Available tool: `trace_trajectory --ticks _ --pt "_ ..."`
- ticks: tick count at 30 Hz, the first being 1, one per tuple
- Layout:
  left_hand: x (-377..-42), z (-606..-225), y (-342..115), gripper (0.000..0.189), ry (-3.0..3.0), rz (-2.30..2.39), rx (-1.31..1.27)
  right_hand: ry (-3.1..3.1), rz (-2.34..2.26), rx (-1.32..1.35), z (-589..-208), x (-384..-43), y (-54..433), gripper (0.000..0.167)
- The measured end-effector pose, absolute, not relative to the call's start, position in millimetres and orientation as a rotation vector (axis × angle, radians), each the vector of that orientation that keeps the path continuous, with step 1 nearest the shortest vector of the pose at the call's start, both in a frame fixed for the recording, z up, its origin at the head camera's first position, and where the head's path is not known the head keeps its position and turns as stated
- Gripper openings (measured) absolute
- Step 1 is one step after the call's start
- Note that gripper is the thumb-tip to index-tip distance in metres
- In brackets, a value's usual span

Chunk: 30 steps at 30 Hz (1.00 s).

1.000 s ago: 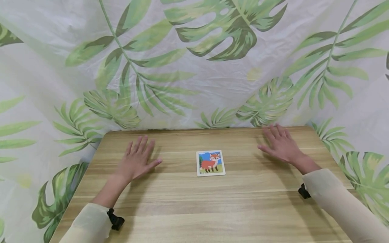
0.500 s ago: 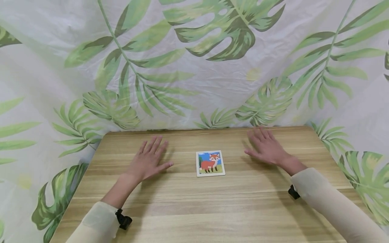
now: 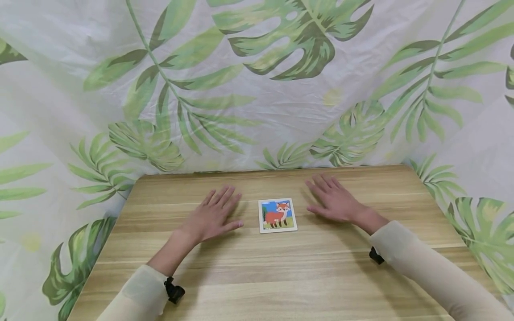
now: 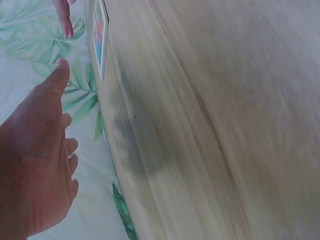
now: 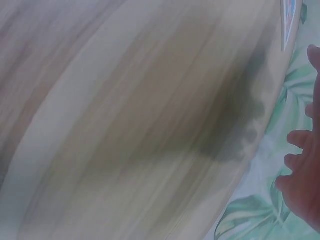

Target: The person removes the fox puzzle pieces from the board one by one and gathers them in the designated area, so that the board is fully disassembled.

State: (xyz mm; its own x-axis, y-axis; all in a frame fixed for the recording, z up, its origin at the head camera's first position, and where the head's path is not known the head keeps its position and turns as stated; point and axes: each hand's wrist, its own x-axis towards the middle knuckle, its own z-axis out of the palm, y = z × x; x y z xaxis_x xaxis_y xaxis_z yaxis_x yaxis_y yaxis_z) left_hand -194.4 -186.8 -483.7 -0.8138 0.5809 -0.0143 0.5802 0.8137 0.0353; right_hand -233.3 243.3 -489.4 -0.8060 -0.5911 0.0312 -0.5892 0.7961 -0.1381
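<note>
A square picture puzzle of a red fox (image 3: 277,216) with a white border lies flat on the wooden table between my two hands. To its left, my left hand (image 3: 210,217) hovers palm down with fingers spread, its thumb pointing toward the puzzle. My right hand (image 3: 334,200) is over the table on the other side, fingers also spread and its thumb near the puzzle's right edge. Both hands hold nothing. In the left wrist view, the puzzle (image 4: 100,40) shows edge-on beyond the left hand (image 4: 40,150), whose shadow falls on the wood. Only a corner of the puzzle (image 5: 288,22) appears in the right wrist view.
The wooden table (image 3: 261,276) ends at the back against a white cloth (image 3: 277,120) printed with green leaves, which also hangs at both sides. Black wrist cameras sit at both cuffs, the left camera (image 3: 174,290) and the right camera (image 3: 376,255).
Both hands have moved inward toward the puzzle, the left hand to the right and the right hand to the left. The puzzle stays in place on the table.
</note>
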Motion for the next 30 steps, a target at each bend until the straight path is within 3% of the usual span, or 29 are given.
trace_trajectory --ticks 30 --pt "-179 -489 -127 0.087 2.648 0.053 1.289 2.708 -0.517 -1.307 -487 -255 188 0.069"
